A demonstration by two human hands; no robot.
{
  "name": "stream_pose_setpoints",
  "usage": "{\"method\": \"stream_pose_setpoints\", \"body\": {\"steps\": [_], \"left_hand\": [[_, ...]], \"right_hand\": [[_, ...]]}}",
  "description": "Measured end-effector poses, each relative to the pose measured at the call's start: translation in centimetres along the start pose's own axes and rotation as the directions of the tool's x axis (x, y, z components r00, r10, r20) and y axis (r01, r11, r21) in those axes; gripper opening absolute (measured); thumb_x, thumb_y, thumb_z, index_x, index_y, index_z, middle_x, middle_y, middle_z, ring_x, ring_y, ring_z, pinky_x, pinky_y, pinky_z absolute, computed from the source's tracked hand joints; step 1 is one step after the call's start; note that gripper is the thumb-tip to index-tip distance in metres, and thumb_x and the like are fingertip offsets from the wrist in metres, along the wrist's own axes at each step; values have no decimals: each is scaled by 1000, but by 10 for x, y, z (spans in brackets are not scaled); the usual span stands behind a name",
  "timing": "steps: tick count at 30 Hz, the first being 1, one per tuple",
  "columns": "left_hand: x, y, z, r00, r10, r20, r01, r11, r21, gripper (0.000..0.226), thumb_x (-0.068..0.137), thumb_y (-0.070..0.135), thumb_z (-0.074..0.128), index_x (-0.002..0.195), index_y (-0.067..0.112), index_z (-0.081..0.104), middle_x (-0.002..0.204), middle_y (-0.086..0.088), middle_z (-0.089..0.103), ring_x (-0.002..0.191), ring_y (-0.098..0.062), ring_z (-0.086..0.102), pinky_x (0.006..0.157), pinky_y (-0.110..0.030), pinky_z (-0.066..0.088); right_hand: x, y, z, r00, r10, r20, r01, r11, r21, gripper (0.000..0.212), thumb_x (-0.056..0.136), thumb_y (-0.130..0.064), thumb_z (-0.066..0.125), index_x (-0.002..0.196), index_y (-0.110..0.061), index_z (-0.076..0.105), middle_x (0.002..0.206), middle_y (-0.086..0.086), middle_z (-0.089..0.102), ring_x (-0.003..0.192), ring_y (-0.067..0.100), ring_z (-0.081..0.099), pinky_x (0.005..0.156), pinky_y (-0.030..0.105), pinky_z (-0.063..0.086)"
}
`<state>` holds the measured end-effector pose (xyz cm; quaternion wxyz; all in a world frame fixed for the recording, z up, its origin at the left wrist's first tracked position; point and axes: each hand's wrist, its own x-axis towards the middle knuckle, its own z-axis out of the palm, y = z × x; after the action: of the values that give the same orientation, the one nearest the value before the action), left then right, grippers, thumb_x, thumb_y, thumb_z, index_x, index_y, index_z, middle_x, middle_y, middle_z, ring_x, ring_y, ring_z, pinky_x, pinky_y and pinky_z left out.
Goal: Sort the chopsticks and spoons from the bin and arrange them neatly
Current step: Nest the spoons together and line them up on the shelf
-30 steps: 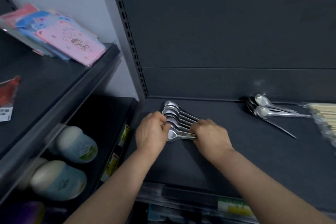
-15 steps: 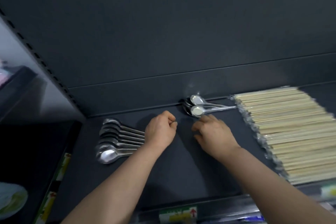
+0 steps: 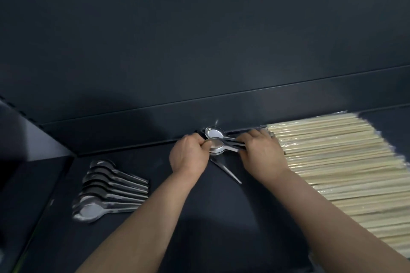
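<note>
L hand [image 3: 188,157]: fingers pinch loose spoons [image 3: 216,145] at bowls, prob. to align them.
R hand [image 3: 261,153]: fingers curled on handles, steadying.
Row [image 3: 106,188]: nested, sorted.

A dark matte shelf [image 3: 221,228] runs wide beneath a tall back panel [image 3: 199,40] of the same dark grey. A thin seam [image 3: 288,86] crosses the panel low down. At the left a slotted upright [image 3: 23,113] slants away, with a patch of pale wall [image 3: 44,142] beside it. A neighbouring dark shelf [image 3: 28,195] lies further left.
</note>
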<state>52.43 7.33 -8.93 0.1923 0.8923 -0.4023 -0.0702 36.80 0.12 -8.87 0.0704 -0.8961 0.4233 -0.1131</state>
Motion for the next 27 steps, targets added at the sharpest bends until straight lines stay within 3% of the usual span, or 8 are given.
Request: {"method": "stream_pose_setpoints", "body": {"steps": [6,9,12,17,20,23,25,27], "left_hand": [[11,7,0,990,-123,68,127,990,-65,27,93,41,56,76,20,62,80,1,68,82,-23,64,67,-32,48],[12,3,-3,990,-127,66,132,987,-88,27,93,39,56,81,17,67,81,1,68,82,-22,63,68,-32,49],[13,-3,-7,994,-105,18,106,967,-232,21,92,33,60,83,18,71,82,2,71,84,-21,65,75,-36,52],[10,-8,-15,996,-94,10,87,871,-483,21,89,37,65,87,18,74,83,10,71,83,-8,65,80,-31,52],[11,-12,-13,978,-210,-11,196,925,-326,34,88,50,60,92,17,66,86,8,67,84,-13,61,78,-31,50],[8,-9,-7,974,-216,74,224,967,-119,35,88,38,58,63,14,54,62,-1,58,69,-26,58,62,-33,45],[4,-8,-7,972,-221,75,227,970,-89,35,89,26,55,58,11,51,61,-6,58,69,-29,59,60,-33,45],[-1,-12,-8,975,-216,48,221,960,-173,24,88,22,56,68,9,59,72,-6,66,76,-27,62,67,-34,49]], "right_hand": [[21,6,4,999,14,53,-17,999,51,31,96,-24,44,126,-22,53,121,1,59,116,26,49,92,39,39],[28,3,1,998,5,65,-14,990,140,33,98,-34,42,127,-24,55,121,1,60,116,25,49,92,39,40],[29,-4,-1,971,-53,235,-12,963,270,33,98,-44,42,120,-27,59,117,1,63,112,25,56,90,37,46],[28,-5,2,919,-4,395,-163,907,388,25,100,-26,39,107,-14,59,108,10,66,105,31,58,78,32,42],[24,-5,2,912,77,402,-271,850,452,18,100,-20,39,106,-9,53,109,12,65,105,31,57,75,30,39],[22,-6,3,891,100,442,-339,795,503,19,93,-13,48,111,-9,51,103,12,69,97,31,63,83,36,49],[21,-6,4,890,121,440,-368,759,537,15,89,-11,50,105,-10,51,93,12,71,88,30,67,81,40,51],[19,-7,7,898,129,421,-380,710,593,7,89,-12,48,95,-15,50,87,10,71,87,29,67,83,46,52]]}}
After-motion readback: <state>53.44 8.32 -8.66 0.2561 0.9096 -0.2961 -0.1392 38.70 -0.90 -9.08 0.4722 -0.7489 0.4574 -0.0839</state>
